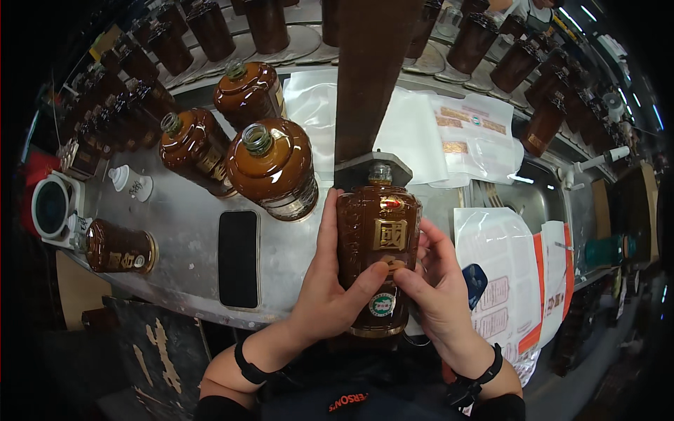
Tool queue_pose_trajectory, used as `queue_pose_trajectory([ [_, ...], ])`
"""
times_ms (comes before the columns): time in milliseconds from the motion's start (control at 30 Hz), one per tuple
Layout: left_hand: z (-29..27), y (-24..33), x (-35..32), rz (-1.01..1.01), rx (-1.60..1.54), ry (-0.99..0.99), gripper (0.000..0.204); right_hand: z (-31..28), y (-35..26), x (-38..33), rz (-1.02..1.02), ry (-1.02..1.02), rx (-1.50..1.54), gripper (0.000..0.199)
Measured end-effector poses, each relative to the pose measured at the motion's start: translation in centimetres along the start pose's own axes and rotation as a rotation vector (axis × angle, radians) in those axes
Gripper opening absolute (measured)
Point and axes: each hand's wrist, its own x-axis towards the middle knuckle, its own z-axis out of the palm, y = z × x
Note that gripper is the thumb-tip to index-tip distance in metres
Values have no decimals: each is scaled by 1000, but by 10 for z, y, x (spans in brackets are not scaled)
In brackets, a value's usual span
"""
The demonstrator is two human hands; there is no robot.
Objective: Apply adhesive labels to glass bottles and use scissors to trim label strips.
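A brown glass bottle [379, 217] with raised gold decoration lies between my hands, its clear neck against a dark angular plate [393, 167] at the foot of an upright brown post. My left hand [344, 270] wraps its left side, fingers straight along the edge and thumb pressed on the front. From the right, my right hand [439, 284] grips the bottle, its thumb tip close to the left thumb. Beneath the two thumbs is a gold piece that they partly hide. A round green-and-white sticker [381, 305] sits lower on the front.
Left on the metal table stand several brown bottles [275, 168], a black phone-like slab [239, 259], a white dispenser bottle [130, 182] and a fallen bottle [119, 247]. Printed sheets [498, 281] lie right, near a metal sink [540, 203]. Bottles line the round-plated conveyor [302, 42] behind.
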Motion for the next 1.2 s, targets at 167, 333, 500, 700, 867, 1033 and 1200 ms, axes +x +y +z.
queue_pose_trajectory([
  [167,-5,-1,-3,-1,-18,-16,93,1,3,-3,-12,-11,13,75],
  [333,-7,-8,-4,18,51,-57,98,-1,3,-2,1,5,92,73],
  [500,-4,-5,-4,-4,-42,-41,100,2,2,-3,-20,4,22,73],
  [700,-5,-4,-3,1,-29,-39,99,2,4,-1,-27,-7,37,73],
  [867,-8,-2,-2,-1,-14,-53,99,2,4,-1,-21,-10,38,74],
  [1033,-9,-5,-3,22,4,-58,99,1,5,-1,-43,-12,35,74],
  [1200,-10,-5,-3,13,27,-60,98,4,5,-1,-49,-3,66,74],
])
